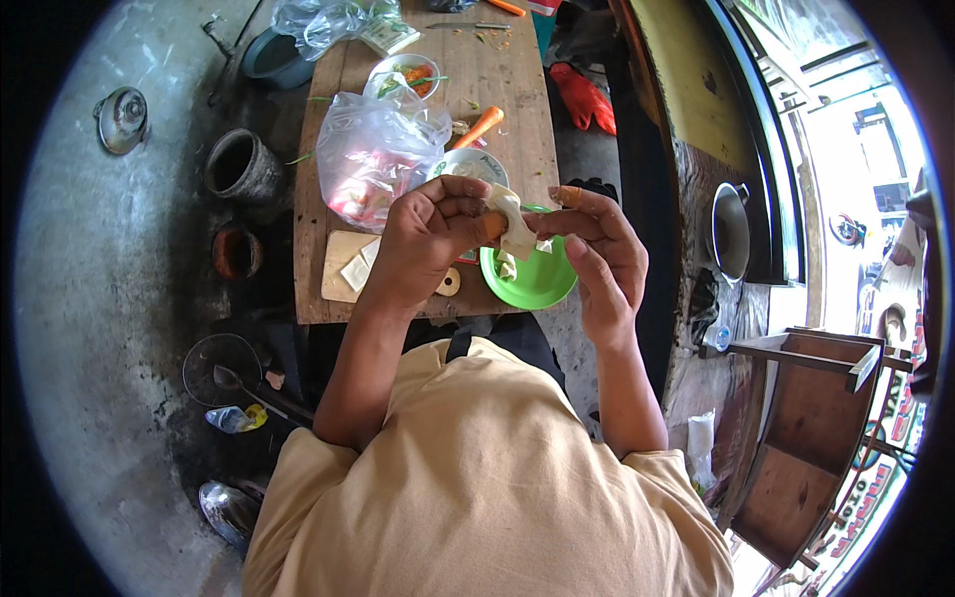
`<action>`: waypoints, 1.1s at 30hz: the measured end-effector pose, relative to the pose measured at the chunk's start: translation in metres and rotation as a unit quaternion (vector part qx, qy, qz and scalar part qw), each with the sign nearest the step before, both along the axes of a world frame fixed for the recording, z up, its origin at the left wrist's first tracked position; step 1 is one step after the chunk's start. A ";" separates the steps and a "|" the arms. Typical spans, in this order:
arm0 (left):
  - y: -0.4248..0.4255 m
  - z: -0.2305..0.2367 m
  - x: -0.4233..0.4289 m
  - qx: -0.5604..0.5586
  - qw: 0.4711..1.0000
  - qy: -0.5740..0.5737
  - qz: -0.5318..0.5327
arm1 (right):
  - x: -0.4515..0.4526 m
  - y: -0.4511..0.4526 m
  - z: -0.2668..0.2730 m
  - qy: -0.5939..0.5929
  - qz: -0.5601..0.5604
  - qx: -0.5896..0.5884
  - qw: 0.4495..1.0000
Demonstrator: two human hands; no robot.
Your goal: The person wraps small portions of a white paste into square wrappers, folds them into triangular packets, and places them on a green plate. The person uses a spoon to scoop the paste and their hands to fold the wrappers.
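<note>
Between my two hands, above the green plate (531,287), is a folded dough wrapper (513,224). My left hand (444,231) pinches its left side between thumb and fingers. My right hand (603,250) is at its right side, a fingertip close to or touching the dough, its thumb apart; whether it grips is unclear. Folded dumplings (506,267) lie on the green plate. Flat square wrappers (355,273) rest on a small wooden board (333,257) left of my left wrist. Behind my hands stands a white bowl (492,166) with printing, its contents mostly hidden.
The wooden table (515,97) also holds a clear plastic bag (380,160), a carrot (479,127), a bowl of shredded vegetables (418,74) and a knife (470,26). Clay pots (242,164) stand on the left. At the right are a metal pan (730,231) and a wooden stool (813,418).
</note>
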State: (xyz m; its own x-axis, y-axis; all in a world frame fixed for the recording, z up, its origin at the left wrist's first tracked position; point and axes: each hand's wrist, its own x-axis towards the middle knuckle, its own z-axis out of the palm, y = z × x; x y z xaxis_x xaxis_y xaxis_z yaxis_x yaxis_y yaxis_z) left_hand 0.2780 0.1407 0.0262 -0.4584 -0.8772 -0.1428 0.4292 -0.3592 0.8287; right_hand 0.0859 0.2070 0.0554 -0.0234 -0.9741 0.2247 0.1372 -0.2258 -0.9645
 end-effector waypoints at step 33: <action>-0.008 -0.001 0.017 0.112 0.981 0.119 -0.108 | 0.007 0.004 -0.005 0.193 -0.018 -0.080 0.978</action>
